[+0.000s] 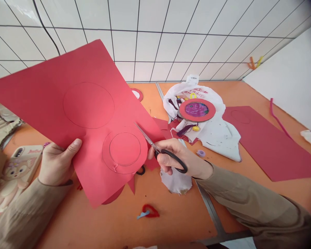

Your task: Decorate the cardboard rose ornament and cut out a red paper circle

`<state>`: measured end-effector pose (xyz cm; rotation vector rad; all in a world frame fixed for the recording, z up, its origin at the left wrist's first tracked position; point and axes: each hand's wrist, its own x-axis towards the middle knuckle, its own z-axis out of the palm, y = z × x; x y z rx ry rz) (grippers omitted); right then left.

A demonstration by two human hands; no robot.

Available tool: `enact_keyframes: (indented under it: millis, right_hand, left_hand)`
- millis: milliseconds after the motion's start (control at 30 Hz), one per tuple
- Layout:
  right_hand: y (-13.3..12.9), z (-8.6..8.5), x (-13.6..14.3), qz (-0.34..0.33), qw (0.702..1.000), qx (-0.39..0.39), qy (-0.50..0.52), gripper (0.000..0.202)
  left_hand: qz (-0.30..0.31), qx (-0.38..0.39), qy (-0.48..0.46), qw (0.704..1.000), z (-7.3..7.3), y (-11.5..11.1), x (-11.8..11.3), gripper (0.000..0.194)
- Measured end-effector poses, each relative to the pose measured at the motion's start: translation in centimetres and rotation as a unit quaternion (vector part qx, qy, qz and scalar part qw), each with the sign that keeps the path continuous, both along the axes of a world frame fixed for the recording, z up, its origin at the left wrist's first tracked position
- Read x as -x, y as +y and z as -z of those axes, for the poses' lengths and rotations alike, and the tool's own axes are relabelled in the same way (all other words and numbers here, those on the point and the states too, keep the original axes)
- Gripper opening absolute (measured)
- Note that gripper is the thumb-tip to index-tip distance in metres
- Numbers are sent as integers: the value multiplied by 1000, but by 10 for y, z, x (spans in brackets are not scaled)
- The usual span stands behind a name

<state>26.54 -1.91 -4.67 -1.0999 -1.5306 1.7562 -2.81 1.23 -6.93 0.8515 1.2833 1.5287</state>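
Gripping broad red card sheet [46, 72] by left edge, left hand [58, 160] | likely for cutting clearance | holding black-handled steel scissors [151, 143] across opposite edge, right hand [175, 152]

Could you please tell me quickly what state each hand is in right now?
Left hand: closed, holding the red sheet by its edge.
Right hand: closed, holding the scissors by their black handles.

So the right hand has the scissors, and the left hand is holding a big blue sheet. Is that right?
Not quite: the sheet is red, not blue, as the head view shows. The right hand does have the scissors.
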Motion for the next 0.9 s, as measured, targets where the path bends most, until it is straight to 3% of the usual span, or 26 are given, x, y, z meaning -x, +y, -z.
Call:
enact_keyframes:
  millis: [900]
  right_hand:
    - [0,-2,0,-1,1000,17,-15,47]
  left_hand:
    - [20,34,-23,999,-4,0,5,36]
